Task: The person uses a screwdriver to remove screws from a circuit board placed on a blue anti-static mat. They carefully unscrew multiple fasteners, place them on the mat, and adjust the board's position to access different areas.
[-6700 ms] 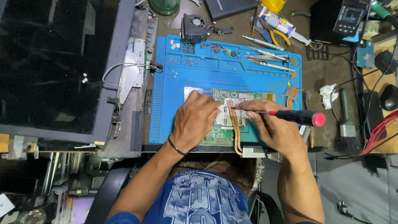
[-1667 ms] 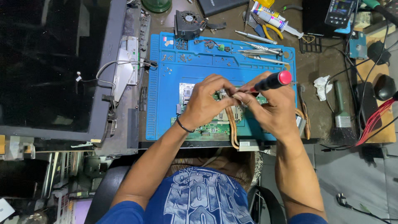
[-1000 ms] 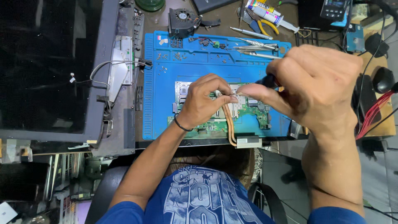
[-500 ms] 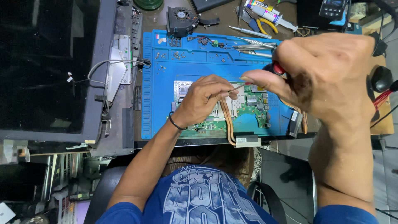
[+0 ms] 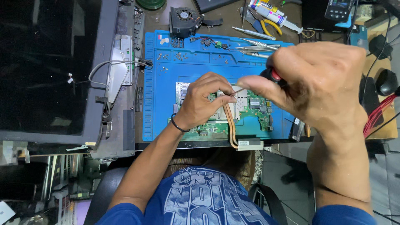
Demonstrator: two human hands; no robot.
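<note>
The left hand (image 5: 204, 102) rests on the green rectangular circuit board (image 5: 250, 109), fingers curled, with thumb and forefinger pinched together near the centre of the board. Whether a small part sits between those fingertips cannot be told. A thin black band circles the left wrist.

The right hand (image 5: 316, 81) is raised above the board, close to the camera, and is closed around the black-handled screwdriver with a red collar (image 5: 273, 75). The thin metal shaft of the screwdriver runs left from the handle toward the left fingertips.

The circuit board lies on the lower middle of the blue rubber work mat (image 5: 166, 96), which covers the centre of the desk (image 5: 229, 21). A copper heat pipe (image 5: 230, 125) crosses the board and ends at a grey finned block (image 5: 249, 143) at the near edge of the mat.

Loose small screws (image 5: 179, 55) lie in the upper trays of the mat. Metal tweezers (image 5: 256, 46) lie along the upper right edge of the mat. A black square cooling fan (image 5: 183, 18) sits just beyond the top edge of the mat. An opened dark laptop shell with a loose grey cable (image 5: 104, 68) lies to the left of the mat.
</note>
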